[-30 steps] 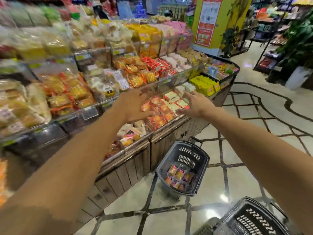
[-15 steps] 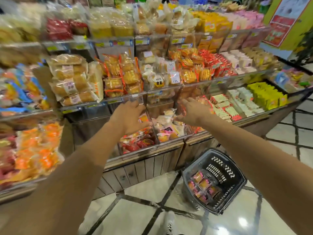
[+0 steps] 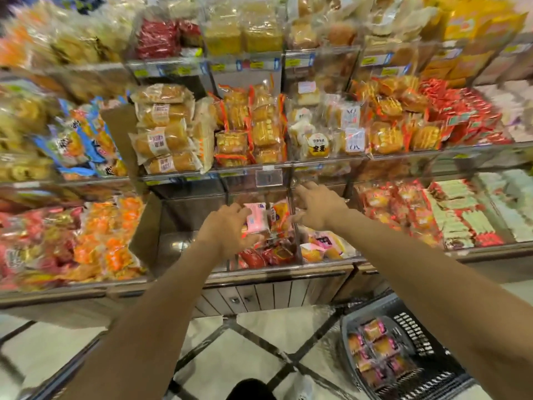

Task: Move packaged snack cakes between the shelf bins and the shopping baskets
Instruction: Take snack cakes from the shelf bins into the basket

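left hand [image 3: 227, 230] grips a pink cake [image 3: 256, 217] in the lower bin [image 3: 261, 267]; right hand [image 3: 317, 207] spread above it.

the left fingers curl round the near edge of the pink cake, thumb low at its side, the packet just above the red packets [image 3: 268, 254] heaped on the bin floor. the right hand reaches in with fingers straight and splayed, holding nothing; whether its tips touch the orange packet [image 3: 279, 215] is unclear. both hands sit under the front edge of the shelf [image 3: 331, 166], behind the bin's clear front wall. left of the bin is a bare metal bay [image 3: 178, 226]. on the floor [image 3: 253, 327] at lower right a grey basket [image 3: 418, 336] holds more cakes [image 3: 375, 345], well apart from the bin, with open tile between.
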